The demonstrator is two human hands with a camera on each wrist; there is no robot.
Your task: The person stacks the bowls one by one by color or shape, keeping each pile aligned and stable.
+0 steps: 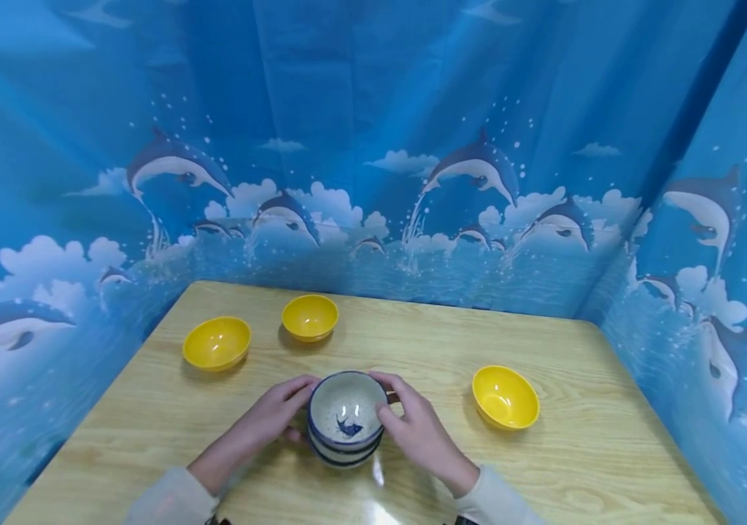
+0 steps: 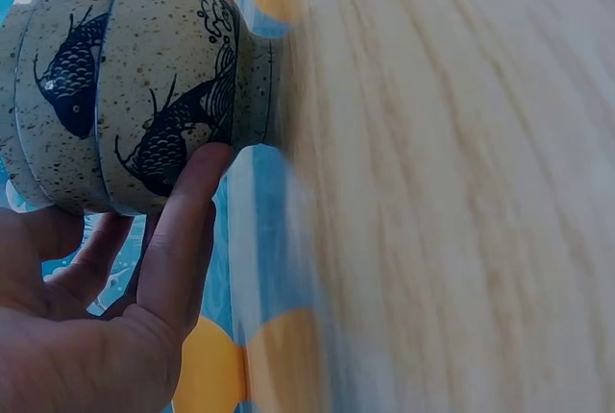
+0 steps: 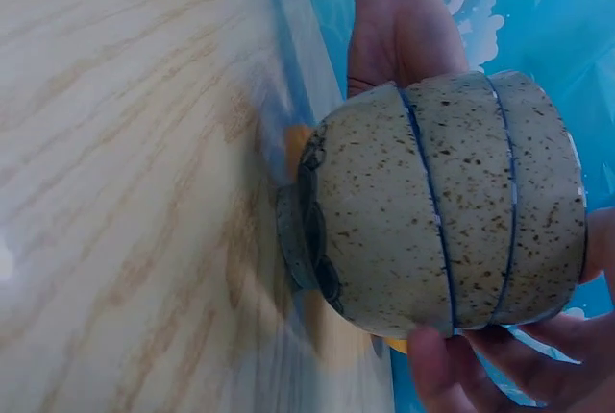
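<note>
A stack of three nested ceramic bowls [image 1: 347, 408], speckled grey with blue rims and blue fish, stands upright at the near middle of the table. My left hand [image 1: 279, 412] holds the stack's left side. In the left wrist view, a finger of the left hand [image 2: 125, 307] lies along the lowest bowl [image 2: 168, 86], close to its foot. From the right, my right hand [image 1: 413, 419] grips the stack near the top, its thumb at the rim. The right wrist view shows the fingertips of the right hand [image 3: 528, 365] against the bowls' side [image 3: 461, 202].
Two yellow bowls stand toward the back left, one at the left [image 1: 217, 344] and one farther back [image 1: 310, 318]. Another yellow bowl [image 1: 505, 397] is to the right of the stack. A blue dolphin curtain [image 1: 347, 146] hangs behind the wooden table [image 1: 583, 452] and along its sides.
</note>
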